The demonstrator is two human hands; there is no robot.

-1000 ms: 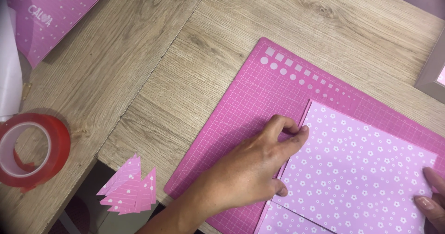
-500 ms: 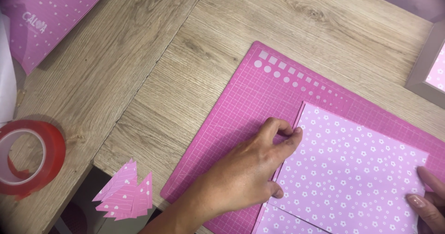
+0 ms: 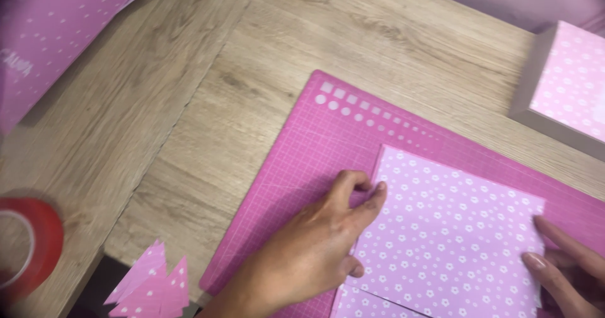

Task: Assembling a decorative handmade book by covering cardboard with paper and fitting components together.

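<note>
A square sheet of pale pink paper with small white flowers (image 3: 444,230) lies on a magenta cutting mat (image 3: 315,148) on a wooden table. My left hand (image 3: 315,242) rests on the mat with its fingertips pressing the sheet's left edge. At the sheet's right edge, my right hand (image 3: 564,264) touches the paper with two fingers stretched out; most of that hand is out of frame. A second patterned sheet (image 3: 365,305) peeks out beneath the first at the bottom.
A red tape roll (image 3: 28,249) sits at the table's left edge. Pink patterned paper triangles (image 3: 151,286) lie by the front edge. A large pink dotted package (image 3: 50,34) is at top left, and a box with a pink flowered top (image 3: 567,85) at right.
The view has shifted, so everything sits slightly lower and to the left in frame. Both hands stay on the sheet's edges; the box at right shows more.
</note>
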